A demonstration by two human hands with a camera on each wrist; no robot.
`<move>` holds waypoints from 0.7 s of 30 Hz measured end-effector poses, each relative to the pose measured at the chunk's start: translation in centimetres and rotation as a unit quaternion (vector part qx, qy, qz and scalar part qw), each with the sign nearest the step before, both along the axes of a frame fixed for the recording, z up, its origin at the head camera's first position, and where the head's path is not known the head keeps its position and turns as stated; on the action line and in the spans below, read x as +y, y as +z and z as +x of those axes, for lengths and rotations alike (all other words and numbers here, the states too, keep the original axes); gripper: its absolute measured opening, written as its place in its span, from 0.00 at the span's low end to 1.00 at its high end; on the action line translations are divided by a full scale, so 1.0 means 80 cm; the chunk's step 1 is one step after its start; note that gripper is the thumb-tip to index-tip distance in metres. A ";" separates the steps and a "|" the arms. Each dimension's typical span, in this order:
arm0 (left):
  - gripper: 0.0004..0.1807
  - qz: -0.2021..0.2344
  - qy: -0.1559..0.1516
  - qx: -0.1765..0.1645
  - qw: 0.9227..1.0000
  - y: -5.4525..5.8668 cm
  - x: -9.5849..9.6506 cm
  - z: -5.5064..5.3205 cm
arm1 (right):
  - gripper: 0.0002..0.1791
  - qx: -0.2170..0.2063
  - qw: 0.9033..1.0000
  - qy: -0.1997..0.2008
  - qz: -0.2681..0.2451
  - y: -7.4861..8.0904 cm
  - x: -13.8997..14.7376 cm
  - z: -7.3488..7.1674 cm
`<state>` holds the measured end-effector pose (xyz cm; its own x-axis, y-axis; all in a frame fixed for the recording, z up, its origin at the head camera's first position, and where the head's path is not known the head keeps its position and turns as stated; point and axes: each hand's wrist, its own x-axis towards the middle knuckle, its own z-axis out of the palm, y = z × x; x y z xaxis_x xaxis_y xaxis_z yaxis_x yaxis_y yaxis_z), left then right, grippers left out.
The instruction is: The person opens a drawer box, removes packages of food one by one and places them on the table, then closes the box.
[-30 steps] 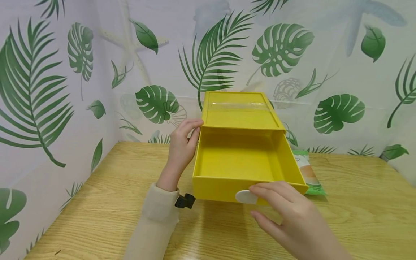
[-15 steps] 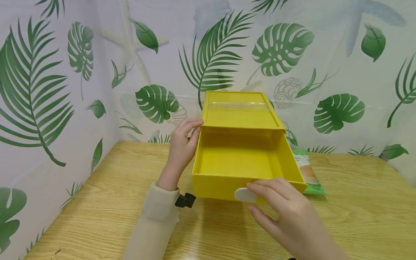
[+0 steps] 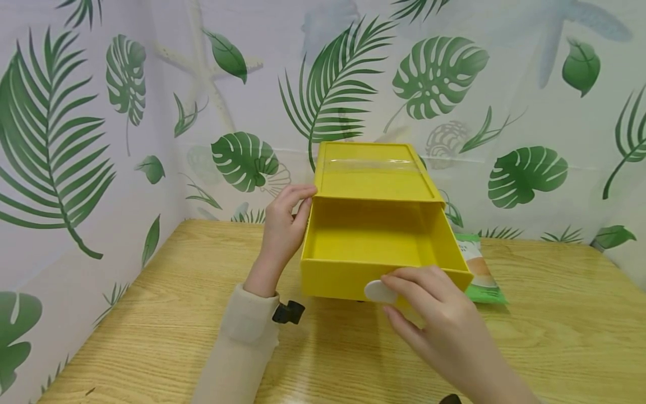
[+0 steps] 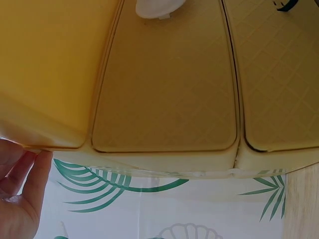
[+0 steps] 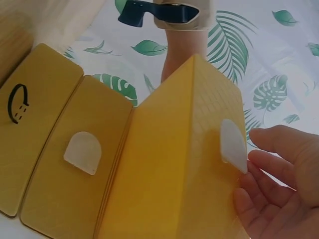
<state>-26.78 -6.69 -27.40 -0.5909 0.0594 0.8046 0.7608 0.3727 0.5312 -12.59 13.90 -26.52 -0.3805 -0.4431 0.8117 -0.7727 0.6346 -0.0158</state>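
A yellow drawer cabinet [image 3: 375, 182] stands in the middle of the table, its top drawer [image 3: 330, 278] pulled out, showing a bare yellow floor. My left hand [image 3: 284, 224] touches the cabinet's left side, fingertips at the upper front corner. At the drawer's front, my right hand [image 3: 444, 317] has its fingers against the panel beside the white knob [image 3: 377, 291], thumb lower down. From the right wrist view, those fingers lie fairly straight along the panel's edge by the knob. Below the pulled-out drawer, the left wrist view shows two shut drawer fronts [image 4: 164, 89].
A green and white packet [image 3: 479, 269] lies on the wooden table [image 3: 565, 325], right of the cabinet and partly behind it. A leaf-printed cloth [image 3: 353, 73] hangs behind the table and along its left. One lower drawer front carries a dark curved drawing [image 5: 19, 102].
The top drawer has slid a little way back into the cabinet, its front moving away from me. My right hand has moved forward with it; my left hand has stayed in place.
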 end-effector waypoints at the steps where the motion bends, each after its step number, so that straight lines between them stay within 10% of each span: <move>1: 0.09 0.000 0.000 0.000 1.000 0.000 0.000 0.000 | 0.25 -0.006 1.000 0.000 -0.001 -0.001 0.000 -0.001; 21: 0.09 -0.005 0.004 0.010 1.000 -0.001 0.000 -0.001 | 0.20 0.107 0.994 0.026 -0.017 -0.009 0.000 -0.033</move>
<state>-26.85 -6.71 -27.47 -0.5746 0.0617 0.8161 0.7683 0.3843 0.5119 -15.20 13.92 -27.24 -0.1745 -0.4289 0.8863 -0.7923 0.5956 0.1322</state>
